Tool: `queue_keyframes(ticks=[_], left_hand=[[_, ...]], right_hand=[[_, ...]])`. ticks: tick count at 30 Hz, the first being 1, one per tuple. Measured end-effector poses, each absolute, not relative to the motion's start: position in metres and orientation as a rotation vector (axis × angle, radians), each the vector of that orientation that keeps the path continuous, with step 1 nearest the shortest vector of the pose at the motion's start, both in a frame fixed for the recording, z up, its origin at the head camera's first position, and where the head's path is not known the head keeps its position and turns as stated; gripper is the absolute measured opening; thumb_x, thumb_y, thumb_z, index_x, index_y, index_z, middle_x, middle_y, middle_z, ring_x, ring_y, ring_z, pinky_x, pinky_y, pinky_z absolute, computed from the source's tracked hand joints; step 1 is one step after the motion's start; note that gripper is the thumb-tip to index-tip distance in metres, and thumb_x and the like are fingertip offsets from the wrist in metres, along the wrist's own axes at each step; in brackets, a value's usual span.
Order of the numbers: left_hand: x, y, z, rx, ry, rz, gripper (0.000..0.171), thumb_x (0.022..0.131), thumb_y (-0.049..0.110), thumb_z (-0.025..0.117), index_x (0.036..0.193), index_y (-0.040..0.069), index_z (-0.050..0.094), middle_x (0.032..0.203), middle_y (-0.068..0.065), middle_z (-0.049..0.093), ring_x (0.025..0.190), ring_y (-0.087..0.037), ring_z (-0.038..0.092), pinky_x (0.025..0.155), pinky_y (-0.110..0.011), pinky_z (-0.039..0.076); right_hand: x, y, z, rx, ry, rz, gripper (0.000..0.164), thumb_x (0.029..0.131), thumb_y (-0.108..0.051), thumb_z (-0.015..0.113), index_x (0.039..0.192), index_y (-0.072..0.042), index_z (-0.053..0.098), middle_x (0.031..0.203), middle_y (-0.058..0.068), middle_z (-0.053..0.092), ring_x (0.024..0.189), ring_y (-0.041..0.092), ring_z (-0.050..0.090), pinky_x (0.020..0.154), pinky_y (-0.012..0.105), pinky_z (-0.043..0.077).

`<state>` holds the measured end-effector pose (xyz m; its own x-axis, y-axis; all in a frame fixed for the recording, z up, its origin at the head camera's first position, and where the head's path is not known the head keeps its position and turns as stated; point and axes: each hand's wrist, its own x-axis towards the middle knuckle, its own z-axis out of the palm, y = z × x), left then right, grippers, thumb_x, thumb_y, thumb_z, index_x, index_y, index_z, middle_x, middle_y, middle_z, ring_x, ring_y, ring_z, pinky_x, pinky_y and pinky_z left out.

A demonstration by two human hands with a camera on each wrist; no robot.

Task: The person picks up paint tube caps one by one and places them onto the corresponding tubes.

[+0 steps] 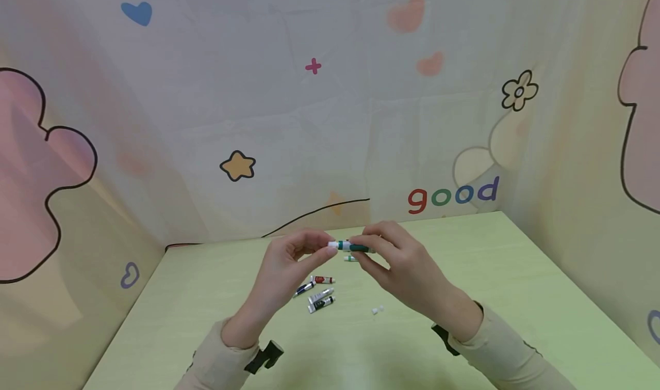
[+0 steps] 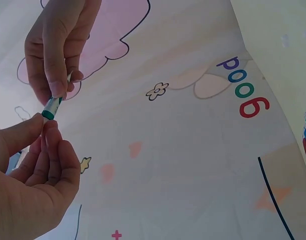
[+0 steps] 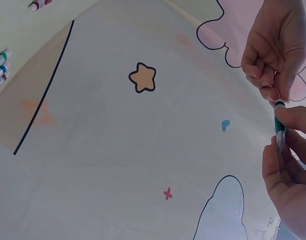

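A small green-and-white paint tube [image 1: 346, 245] is raised over the table between the two hands. The left hand [image 1: 289, 264] pinches its white cap end between thumb and fingers. From the other side, the right hand [image 1: 407, 258] grips the tube's green body with thumb and fingertips. In the left wrist view the tube [image 2: 52, 107] slants between both sets of fingertips, its green band beside the left thumb. The right wrist view shows the tube [image 3: 279, 125] with its far end partly hidden by the right fingers.
Below the hands on the pale green table [image 1: 206, 333] lie a red tube [image 1: 323, 279], a dark blue tube [image 1: 305, 288], a silver tube [image 1: 321, 296] and a black tube [image 1: 322, 304]. Small white pieces [image 1: 377, 310] lie nearer the right forearm. A printed cloth [image 1: 289, 109] hangs behind.
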<state>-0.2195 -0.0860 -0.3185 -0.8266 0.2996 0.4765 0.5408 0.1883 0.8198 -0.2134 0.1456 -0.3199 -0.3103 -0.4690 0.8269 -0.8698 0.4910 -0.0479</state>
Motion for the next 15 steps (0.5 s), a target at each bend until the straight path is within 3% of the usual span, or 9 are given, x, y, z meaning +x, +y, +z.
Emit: queue_keyframes(ticks=[9,13,15], left_hand=[[-0.2202,-0.0854,-0.3202,-0.909,-2.178,-1.615,0.013,0.092,0.013,0.075,0.104,0.009,0.075,0.096,0.001,0.073,0.091,-0.017,0.068,0.092,-0.041,0.052],[-0.2202,-0.0861,-0.3216,-1.022,-2.082,-1.549,0.014,0.092,0.007,0.074,0.105,0.01,0.075,0.098,0.002,0.073,0.092,-0.018,0.067,0.091,-0.037,0.052],[-0.2212,-0.0865,-0.3225,-1.087,-2.026,-1.497,0.015,0.091,0.004,0.074,0.105,0.009,0.074,0.099,0.0,0.074,0.091,-0.018,0.067,0.089,-0.036,0.053]], right_hand=[[-0.2165,0.1486,-0.3223,1.153,-1.954,0.842,0.039,0.101,-0.038,0.058,0.111,-0.004,0.074,0.102,0.004,0.065,0.085,0.013,0.062,0.071,0.018,0.052],[-0.2171,0.1514,-0.3223,1.194,-2.006,1.058,0.02,0.095,-0.018,0.072,0.113,-0.009,0.074,0.105,-0.001,0.067,0.084,0.01,0.061,0.069,0.02,0.051],[-0.2165,0.1521,-0.3218,1.208,-2.037,1.151,0.023,0.092,-0.006,0.074,0.114,-0.011,0.074,0.105,-0.004,0.068,0.084,0.01,0.061,0.07,0.023,0.052]])
